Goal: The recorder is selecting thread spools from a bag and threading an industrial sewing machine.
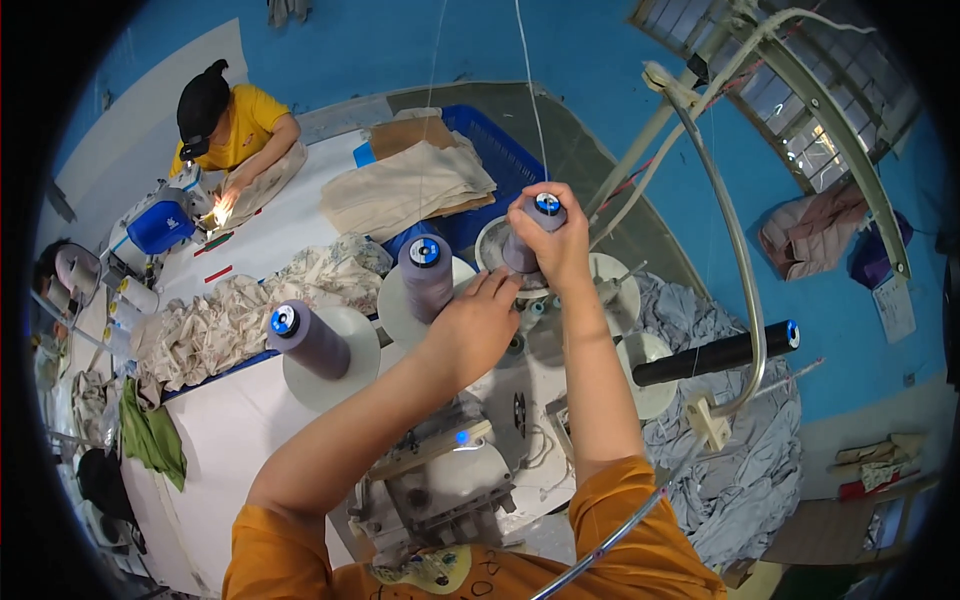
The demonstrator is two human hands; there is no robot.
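Right hand (562,240) grip closed round purple thread cone (530,238) on stand; left hand (472,325) open, fingertips touching cone base. Second cone (427,275) just beside.

Bare forearms emerge from short orange sleeves (640,510) of a printed shirt.

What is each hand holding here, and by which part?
The right hand grips the purple thread cone around its upper part. The left hand touches the cone's base with its fingertips; a grip cannot be told.
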